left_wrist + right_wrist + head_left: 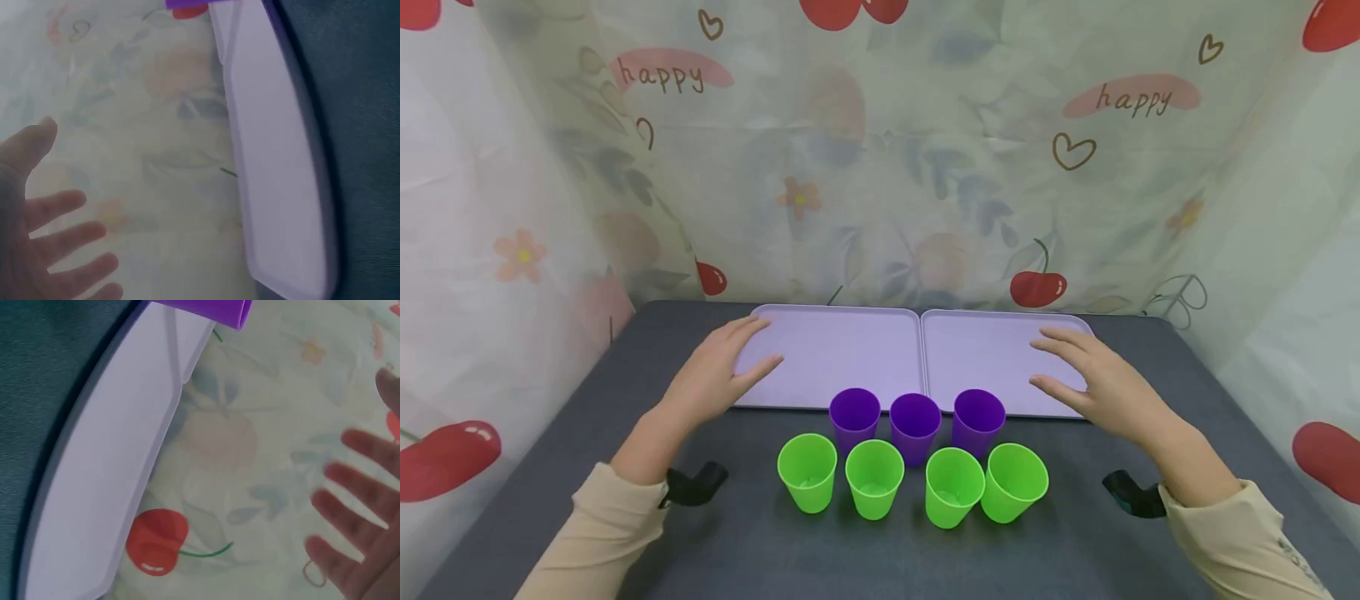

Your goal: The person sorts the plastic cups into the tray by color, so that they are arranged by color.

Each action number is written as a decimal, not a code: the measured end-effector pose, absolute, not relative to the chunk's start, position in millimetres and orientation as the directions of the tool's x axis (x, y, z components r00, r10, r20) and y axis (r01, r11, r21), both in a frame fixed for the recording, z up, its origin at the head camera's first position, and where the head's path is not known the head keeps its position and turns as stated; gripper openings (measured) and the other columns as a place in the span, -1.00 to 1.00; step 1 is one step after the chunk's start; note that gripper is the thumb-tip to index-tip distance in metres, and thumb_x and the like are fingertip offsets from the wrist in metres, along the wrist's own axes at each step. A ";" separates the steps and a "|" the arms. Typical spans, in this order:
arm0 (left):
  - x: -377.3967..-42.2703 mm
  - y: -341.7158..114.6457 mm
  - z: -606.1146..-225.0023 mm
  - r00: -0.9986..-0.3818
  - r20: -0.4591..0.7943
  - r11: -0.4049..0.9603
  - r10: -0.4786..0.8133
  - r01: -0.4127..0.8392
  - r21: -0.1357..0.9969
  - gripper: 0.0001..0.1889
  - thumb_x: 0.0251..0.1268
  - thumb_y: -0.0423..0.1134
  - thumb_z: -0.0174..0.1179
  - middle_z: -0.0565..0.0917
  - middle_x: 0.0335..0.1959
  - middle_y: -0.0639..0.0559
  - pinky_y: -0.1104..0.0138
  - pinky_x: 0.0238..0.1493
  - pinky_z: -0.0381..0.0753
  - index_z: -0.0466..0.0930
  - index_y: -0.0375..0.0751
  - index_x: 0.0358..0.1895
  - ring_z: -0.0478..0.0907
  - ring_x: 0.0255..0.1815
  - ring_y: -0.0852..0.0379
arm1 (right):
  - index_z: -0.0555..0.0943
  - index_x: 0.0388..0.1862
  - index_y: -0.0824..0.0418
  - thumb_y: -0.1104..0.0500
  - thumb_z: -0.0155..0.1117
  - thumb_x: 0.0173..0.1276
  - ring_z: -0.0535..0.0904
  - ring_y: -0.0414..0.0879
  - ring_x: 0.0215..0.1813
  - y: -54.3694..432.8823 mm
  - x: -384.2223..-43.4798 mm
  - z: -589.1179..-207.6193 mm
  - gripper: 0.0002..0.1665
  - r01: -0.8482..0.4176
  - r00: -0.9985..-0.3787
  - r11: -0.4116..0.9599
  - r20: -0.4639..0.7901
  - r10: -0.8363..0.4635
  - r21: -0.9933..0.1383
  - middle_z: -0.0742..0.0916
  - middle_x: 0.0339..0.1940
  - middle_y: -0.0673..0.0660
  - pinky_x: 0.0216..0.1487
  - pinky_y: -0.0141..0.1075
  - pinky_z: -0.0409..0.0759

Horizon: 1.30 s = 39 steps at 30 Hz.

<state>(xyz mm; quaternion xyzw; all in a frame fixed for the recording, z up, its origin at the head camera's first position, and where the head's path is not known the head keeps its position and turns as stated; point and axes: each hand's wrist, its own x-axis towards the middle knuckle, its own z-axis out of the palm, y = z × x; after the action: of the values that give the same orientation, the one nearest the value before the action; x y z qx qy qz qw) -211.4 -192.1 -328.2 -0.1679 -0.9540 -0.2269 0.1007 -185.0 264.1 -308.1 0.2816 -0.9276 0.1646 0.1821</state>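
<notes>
My left hand hovers by the outer edge of the left lilac tray, fingers spread and holding nothing. On the other side my right hand, also with parted fingers and nothing in it, overlaps the right lilac tray in the head view. Three purple cups stand mouth up along the trays' near edge. In front of them is a row of several green cups, upright, the two on the right close together. A purple cup peeks in at the top of the right wrist view.
A dark grey cloth covers the table. Behind and at both sides hangs a printed curtain with cherries and flowers. Black wrist straps stick out below the cuffs. A thin wire shows at the back right corner.
</notes>
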 end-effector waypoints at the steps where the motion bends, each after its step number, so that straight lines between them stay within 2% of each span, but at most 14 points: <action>1: -212.8 -196.0 -331.1 -0.932 0.246 0.827 0.265 0.352 0.438 -0.36 0.32 0.09 0.04 0.29 0.37 -0.25 -0.13 0.35 0.15 0.25 -0.24 0.34 0.18 0.40 -0.24 | 0.53 0.13 0.22 0.14 0.36 0.16 0.44 0.11 0.22 266.4 -184.1 -309.4 -0.47 -0.585 -0.780 0.781 0.417 -0.467 -0.221 0.58 0.17 0.21 0.15 0.01 0.39; 4: -216.7 -206.8 -340.4 -0.949 0.198 0.786 0.246 0.315 0.532 -0.39 0.34 0.04 0.04 0.34 0.32 -0.28 -0.12 0.32 0.20 0.27 -0.28 0.33 0.23 0.37 -0.23 | 0.57 0.07 0.16 0.15 0.35 0.17 0.51 -0.02 0.14 273.1 -182.8 -315.1 -0.55 -0.599 -0.784 0.754 0.387 -0.485 -0.270 0.66 0.06 0.11 0.13 -0.26 0.44; 8: -220.6 -217.4 -352.8 -0.957 0.170 0.750 0.234 0.289 0.595 -0.46 0.35 -0.06 0.07 0.42 0.25 -0.31 -0.10 0.27 0.30 0.32 -0.32 0.28 0.32 0.30 -0.26 | 0.59 0.03 0.06 0.17 0.36 0.16 0.56 -0.27 0.01 280.2 -182.8 -325.8 -0.59 -0.616 -0.784 0.705 0.357 -0.507 -0.351 0.71 -0.06 -0.02 0.04 -0.52 0.44; 12: -223.0 -223.9 -363.0 -0.968 0.134 0.731 0.210 0.247 0.636 -0.51 0.35 -0.10 0.08 0.48 0.20 -0.32 -0.08 0.25 0.34 0.37 -0.34 0.23 0.37 0.26 -0.27 | 0.58 0.06 0.05 0.20 0.34 0.19 0.57 -0.39 -0.02 283.8 -183.0 -337.4 -0.59 -0.617 -0.784 0.631 0.300 -0.543 -0.470 0.71 -0.06 -0.07 0.03 -0.51 0.49; 14: -225.0 -226.9 -368.6 -0.974 0.118 0.728 0.194 0.224 0.648 -0.51 0.34 -0.10 0.08 0.49 0.19 -0.32 -0.08 0.24 0.35 0.38 -0.35 0.21 0.38 0.24 -0.28 | 0.56 0.08 0.08 0.22 0.33 0.20 0.59 -0.37 0.00 283.9 -182.7 -342.8 -0.57 -0.614 -0.776 0.586 0.265 -0.572 -0.529 0.69 -0.04 -0.11 0.03 -0.51 0.50; 18: -231.1 -233.5 -382.3 -0.982 0.100 0.722 0.160 0.186 0.666 -0.52 0.33 -0.11 0.10 0.51 0.15 -0.34 -0.08 0.18 0.42 0.41 -0.37 0.18 0.44 0.19 -0.28 | 0.53 0.11 0.18 0.26 0.34 0.17 0.58 -0.39 0.04 282.3 -181.7 -351.6 -0.52 -0.611 -0.738 0.497 0.217 -0.639 -0.616 0.69 0.01 0.02 0.03 -0.50 0.52; 21: -235.0 -238.3 -392.7 -0.985 0.111 0.717 0.134 0.174 0.675 -0.55 0.31 -0.15 0.13 0.55 0.10 -0.35 -0.05 0.11 0.47 0.44 -0.39 0.14 0.50 0.12 -0.27 | 0.51 0.12 0.27 0.27 0.36 0.13 0.56 -0.40 0.07 281.1 -181.5 -356.9 -0.47 -0.615 -0.706 0.451 0.196 -0.680 -0.648 0.67 0.03 0.12 0.06 -0.47 0.53; 26: -238.7 -243.6 -405.0 -0.985 0.143 0.714 0.101 0.172 0.679 -0.59 0.26 -0.20 0.17 0.60 0.04 -0.34 0.00 0.01 0.53 0.49 -0.39 0.09 0.55 0.01 -0.22 | 0.48 0.12 0.30 0.28 0.41 0.07 0.56 -0.34 0.13 280.4 -180.7 -361.8 -0.41 -0.599 -0.670 0.397 0.163 -0.724 -0.696 0.66 0.06 0.08 0.12 -0.47 0.50; 30: -241.0 -245.2 -409.5 -0.983 0.155 0.709 0.099 0.179 0.682 -0.61 0.23 -0.24 0.20 0.62 0.00 -0.33 0.17 -0.12 0.58 0.50 -0.40 0.07 0.58 -0.03 -0.20 | 0.47 0.13 0.32 0.31 0.41 0.04 0.53 -0.33 0.15 280.4 -179.0 -364.7 -0.38 -0.571 -0.644 0.361 0.130 -0.754 -0.737 0.64 0.07 0.18 0.15 -0.46 0.48; 34: -242.7 -245.8 -411.2 -0.980 0.163 0.701 0.113 0.195 0.685 -0.62 0.19 -0.29 0.23 0.62 -0.02 -0.35 0.32 -0.21 0.56 0.51 -0.43 0.04 0.60 -0.07 -0.20 | 0.45 0.17 0.24 0.31 0.43 0.01 0.50 -0.37 0.18 280.2 -176.5 -367.8 -0.32 -0.551 -0.631 0.355 0.099 -0.769 -0.755 0.63 0.11 0.08 0.16 -0.45 0.47; 36: -243.1 -246.1 -411.4 -0.980 0.159 0.702 0.122 0.198 0.684 -0.62 0.18 -0.31 0.23 0.62 -0.03 -0.37 0.28 -0.19 0.57 0.50 -0.45 0.04 0.59 -0.06 -0.20 | 0.44 0.19 0.23 0.31 0.45 -0.01 0.51 -0.35 0.18 279.5 -175.4 -368.9 -0.29 -0.554 -0.621 0.345 0.100 -0.777 -0.758 0.63 0.12 0.04 0.15 -0.44 0.48; 39: -243.1 -246.6 -411.5 -0.981 0.144 0.709 0.133 0.196 0.678 -0.61 0.16 -0.35 0.24 0.61 -0.03 -0.38 0.11 -0.09 0.57 0.50 -0.47 0.04 0.58 -0.04 -0.23 | 0.43 0.20 0.22 0.31 0.46 -0.02 0.54 -0.27 0.15 277.1 -174.4 -369.5 -0.26 -0.549 -0.603 0.321 0.100 -0.791 -0.772 0.63 0.11 0.04 0.14 -0.41 0.49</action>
<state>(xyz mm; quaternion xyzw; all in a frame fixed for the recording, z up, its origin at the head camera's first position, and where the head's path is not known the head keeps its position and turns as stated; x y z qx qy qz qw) -243.1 -246.6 -411.5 -0.0891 -0.9234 -0.3709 0.0420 -174.4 277.1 -369.5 0.4194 -0.7989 0.4044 -0.1496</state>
